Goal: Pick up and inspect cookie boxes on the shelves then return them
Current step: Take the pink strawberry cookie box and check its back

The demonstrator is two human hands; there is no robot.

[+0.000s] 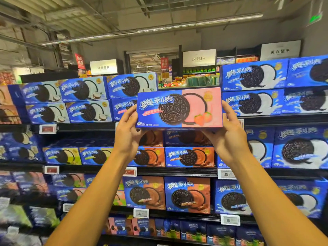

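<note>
My left hand [126,129] grips the left end of a long blue-and-pink cardboard cookie box [179,108], fingers curled round its edge and thumb side under the lower corner. My right hand [229,134] holds the opposite, pink end the same way, fingers wrapped up the short side. Between the two I see the box lifted level, its printed front facing me: a dark embossed cookie in the middle, a pink cream disc and strawberries to the right. It is held out in front of the top shelf of the black metal shelving [88,126], in line with a gap in the rows there.

Left of that gap sit blue-and-white coconut-picture boxes [85,100], stacked two high; to the right, blue boxes with white cream cookies [253,89]. On the shelf below my hands stand blue-and-orange chocolate-flavour boxes [190,157], with larger ones a shelf lower. White price tags [227,174] are clipped along the shelf edges. Behind the shelving, white aisle signs [198,58] hang above more stock.
</note>
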